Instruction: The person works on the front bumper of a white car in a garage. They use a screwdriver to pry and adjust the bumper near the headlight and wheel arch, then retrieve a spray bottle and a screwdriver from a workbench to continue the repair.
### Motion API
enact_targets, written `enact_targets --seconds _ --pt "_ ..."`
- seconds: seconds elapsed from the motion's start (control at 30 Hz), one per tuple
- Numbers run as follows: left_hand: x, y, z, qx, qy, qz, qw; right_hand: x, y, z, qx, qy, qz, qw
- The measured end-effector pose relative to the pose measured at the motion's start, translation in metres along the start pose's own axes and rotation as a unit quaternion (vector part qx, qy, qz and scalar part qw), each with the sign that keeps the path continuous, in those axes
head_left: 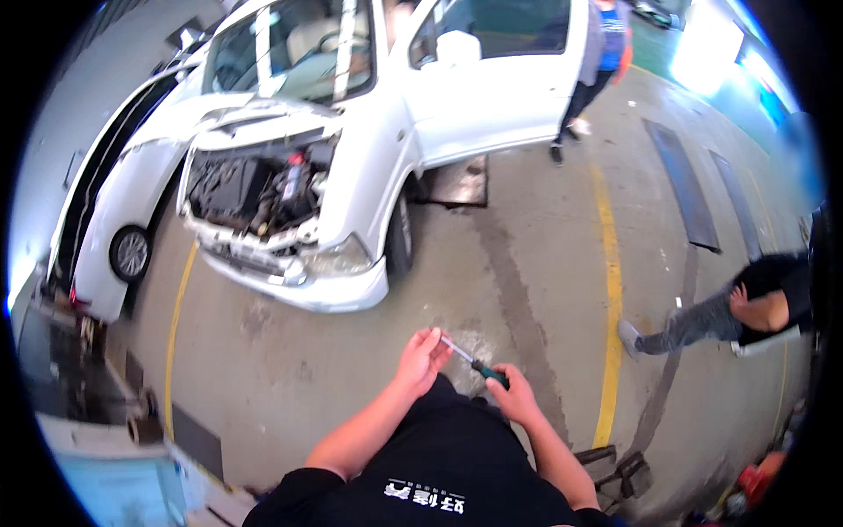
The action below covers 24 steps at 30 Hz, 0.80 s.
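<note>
Between my hands, in front of my black shirt, is a screwdriver [479,365] with a dark green handle and a thin metal shaft. My right hand [513,393] is closed around its handle. The fingers of my left hand [424,356] pinch the far end of the shaft, so the tip is hidden. The tool slants, handle low on the right and tip up on the left. Beyond my hands stands a white car [351,272] with its engine bay [261,189] exposed and its front door [496,92] swung out.
Another white car [105,246] stands at the left. A person [606,53] is by the door, and a seated person [729,312] is at the right. Yellow lines [608,307] and dark metal plates [680,180] mark the floor. A bench [114,474] stands at lower left.
</note>
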<state>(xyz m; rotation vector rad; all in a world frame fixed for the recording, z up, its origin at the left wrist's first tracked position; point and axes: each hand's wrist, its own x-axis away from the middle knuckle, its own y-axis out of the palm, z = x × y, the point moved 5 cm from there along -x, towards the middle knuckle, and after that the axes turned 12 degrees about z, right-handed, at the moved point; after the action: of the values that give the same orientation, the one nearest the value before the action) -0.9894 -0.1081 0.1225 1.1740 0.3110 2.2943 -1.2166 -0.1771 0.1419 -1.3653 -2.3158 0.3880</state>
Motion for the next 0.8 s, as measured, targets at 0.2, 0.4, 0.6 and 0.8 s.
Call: enact_targets --seconds 0.2,0.4,0.6,0.8 --pt "-0.017 0.021 0.034 0.037 0.103 0.027 0.994 -0.076 0.03 -0.009 -0.079 0.008 -0.112 0.991" --pt "-0.078 0.03 0.051 0.065 0.095 0.06 0.992 -0.145 0.057 -0.01 -0.09 0.013 -0.131 0.987" --pt "-0.135 0.063 0.071 0.016 0.087 0.033 0.996 -0.206 0.078 -0.004 -0.111 0.069 -0.128 0.983" --pt "-0.197 0.059 0.09 0.025 0.11 0.083 0.99 -0.282 0.134 0.018 -0.183 0.152 -0.175 0.955"
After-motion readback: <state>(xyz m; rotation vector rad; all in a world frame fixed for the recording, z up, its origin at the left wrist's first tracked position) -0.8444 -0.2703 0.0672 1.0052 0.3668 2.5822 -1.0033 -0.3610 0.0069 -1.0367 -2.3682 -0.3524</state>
